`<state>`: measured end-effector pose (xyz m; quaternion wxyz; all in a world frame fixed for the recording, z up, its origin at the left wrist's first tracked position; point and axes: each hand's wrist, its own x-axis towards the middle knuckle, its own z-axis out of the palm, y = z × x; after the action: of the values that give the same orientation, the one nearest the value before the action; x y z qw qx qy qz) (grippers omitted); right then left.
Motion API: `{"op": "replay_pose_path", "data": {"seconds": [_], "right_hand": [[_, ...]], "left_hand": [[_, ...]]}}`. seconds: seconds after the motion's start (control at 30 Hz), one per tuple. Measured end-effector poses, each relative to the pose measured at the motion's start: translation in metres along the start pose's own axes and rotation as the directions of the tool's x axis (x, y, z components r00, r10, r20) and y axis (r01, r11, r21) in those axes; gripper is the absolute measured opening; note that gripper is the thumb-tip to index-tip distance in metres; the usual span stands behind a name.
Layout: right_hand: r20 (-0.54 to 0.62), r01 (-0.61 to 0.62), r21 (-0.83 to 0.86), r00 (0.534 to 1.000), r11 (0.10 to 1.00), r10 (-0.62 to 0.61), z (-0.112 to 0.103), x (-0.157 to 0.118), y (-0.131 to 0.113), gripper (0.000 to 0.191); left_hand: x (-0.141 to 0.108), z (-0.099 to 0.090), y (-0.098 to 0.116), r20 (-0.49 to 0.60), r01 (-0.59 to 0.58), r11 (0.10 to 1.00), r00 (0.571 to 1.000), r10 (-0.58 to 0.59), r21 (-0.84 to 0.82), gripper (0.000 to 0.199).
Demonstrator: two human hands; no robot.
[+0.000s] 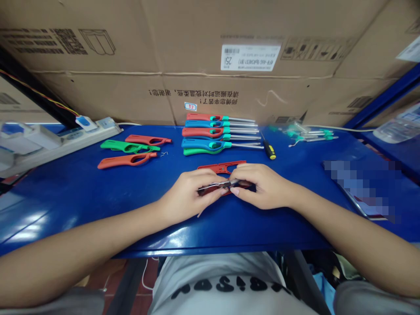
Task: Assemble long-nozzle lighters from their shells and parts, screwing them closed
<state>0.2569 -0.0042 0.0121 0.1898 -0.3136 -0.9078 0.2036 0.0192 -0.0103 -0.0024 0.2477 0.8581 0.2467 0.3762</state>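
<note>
Pinching small parts (233,182) at the red casing (211,190) with our left hand (193,192) and right hand (262,186), we hold them just nearer us than the red shell (218,167) on the bench (147,192).

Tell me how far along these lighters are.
Apparently done: the centre row of lighters, metal tubes fitted. In hand: a red piece between the left hand and right hand, mostly hidden, with an open red shell just beyond. Seemingly left: the tubeless red and green handles and the loose metal tubes with green ends.
</note>
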Motion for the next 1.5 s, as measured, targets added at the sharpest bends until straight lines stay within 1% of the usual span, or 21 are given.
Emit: {"op": "replay_pose_path", "data": {"seconds": [0.1,0.17,0.3,0.4,0.5,0.57,0.63,0.7,0.8,0.93,1.07,1.2,1.3,1.5], "right_hand": [[0.004,-0.007,-0.005,1.000,1.000,0.007,0.000,0.000,-0.001,0.021],[0.012,-0.003,0.014,1.000,1.000,0.003,-0.001,0.000,-0.002,0.019],[0.023,0.038,0.120,0.999,0.992,-0.041,-0.001,0.000,-0.004,0.011],[0.006,0.029,0.185,0.999,0.982,-0.031,-0.002,-0.001,-0.005,0.013],[0.005,-0.010,0.197,1.000,0.980,0.009,-0.003,-0.002,-0.006,0.013],[0.005,0.003,0.185,1.000,0.983,-0.003,-0.004,-0.002,-0.006,0.012],[-0.013,0.048,0.161,0.999,0.986,-0.047,-0.004,-0.002,-0.004,0.013],[-0.044,0.099,0.124,0.995,0.987,-0.094,-0.004,-0.002,-0.002,0.013],[-0.083,0.150,0.011,0.985,0.989,-0.149,-0.002,-0.002,0.002,0.015],[-0.098,0.187,-0.190,0.973,0.964,-0.208,-0.002,-0.003,0.006,0.020],[-0.118,0.197,-0.315,0.962,0.928,-0.245,-0.003,-0.005,0.006,0.022],[-0.088,0.208,-0.380,0.962,0.901,-0.259,-0.003,-0.006,0.006,0.024],[-0.078,0.205,-0.397,0.964,0.895,-0.256,-0.003,-0.005,0.005,0.026],[-0.085,0.189,-0.403,0.967,0.895,-0.242,-0.008,-0.005,0.002,0.027]], "left_hand": [[-0.001,0.000,0.000,-0.049,-0.009,1.000,0.999,0.010,0.024,0.024],[-0.001,-0.001,0.001,-0.069,-0.018,0.999,0.997,0.021,0.045,0.021],[-0.001,-0.004,0.003,-0.099,-0.043,0.997,0.994,0.049,0.067,0.014],[-0.001,-0.006,0.005,-0.125,-0.057,0.995,0.990,0.067,0.082,0.015],[-0.001,-0.007,0.008,-0.138,-0.034,0.996,0.989,0.046,0.087,0.023],[-0.001,-0.007,0.010,-0.142,0.000,0.997,0.990,0.012,0.082,0.023],[-0.001,-0.007,0.012,-0.156,0.021,0.996,0.988,-0.008,0.083,0.018],[0.000,-0.007,0.013,-0.173,0.015,0.995,0.985,0.001,0.094,0.013],[0.000,-0.007,0.013,-0.171,-0.006,0.993,0.985,0.026,0.120,0.012],[0.000,-0.007,0.012,-0.165,-0.023,0.989,0.985,0.048,0.149,0.014],[-0.001,-0.005,0.009,-0.153,-0.015,0.986,0.987,0.042,0.168,0.013],[-0.002,-0.004,0.007,-0.136,0.015,0.989,0.991,0.006,0.146,0.016],[-0.003,-0.004,0.006,-0.130,0.049,0.990,0.991,-0.031,0.134,0.018],[-0.002,-0.006,0.006,-0.151,0.036,0.985,0.989,-0.010,0.167,0.017]]}}
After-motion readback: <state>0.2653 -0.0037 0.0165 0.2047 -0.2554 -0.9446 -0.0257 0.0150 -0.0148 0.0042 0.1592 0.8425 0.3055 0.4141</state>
